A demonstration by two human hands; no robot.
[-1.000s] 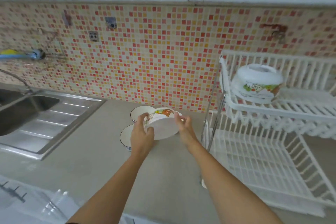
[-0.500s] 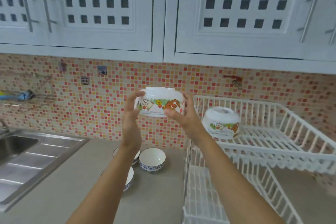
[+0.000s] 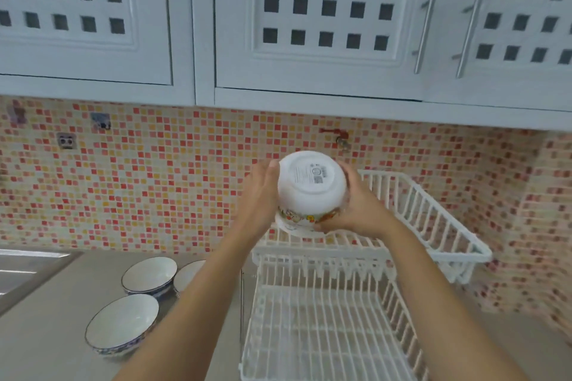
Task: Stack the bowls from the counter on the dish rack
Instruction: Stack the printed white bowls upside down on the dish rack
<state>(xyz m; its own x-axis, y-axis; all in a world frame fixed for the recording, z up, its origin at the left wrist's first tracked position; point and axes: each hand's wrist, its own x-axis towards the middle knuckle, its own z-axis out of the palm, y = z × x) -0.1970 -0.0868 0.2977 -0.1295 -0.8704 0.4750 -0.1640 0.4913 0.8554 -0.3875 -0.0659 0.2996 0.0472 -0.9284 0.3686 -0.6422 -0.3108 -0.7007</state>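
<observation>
step: lower upside-down cartoon bowl [image 3: 311, 192] over dish rack [image 3: 433, 226] upper shelf | grip: left hand [image 3: 258, 195] and right hand [image 3: 360, 206] press its sides | advice: keep level, lower slowly — blue-rimmed bowls [image 3: 148, 275] wait on counter [image 3: 46, 334]

Between the left hand [image 3: 258, 195] and right hand [image 3: 360, 206] is a white bowl [image 3: 311, 192] with a band of cartoon animals in orange, yellow and green near its rim. Below the hands, the dish rack [image 3: 328, 318] is white wire. Left of the forearms, three bowls [image 3: 122, 323] are white inside with dark blue rims, on a grey bench [image 3: 46, 334]. Behind the hands, the wall [image 3: 154, 189] is a mosaic of red, orange, yellow and cream squares.
</observation>
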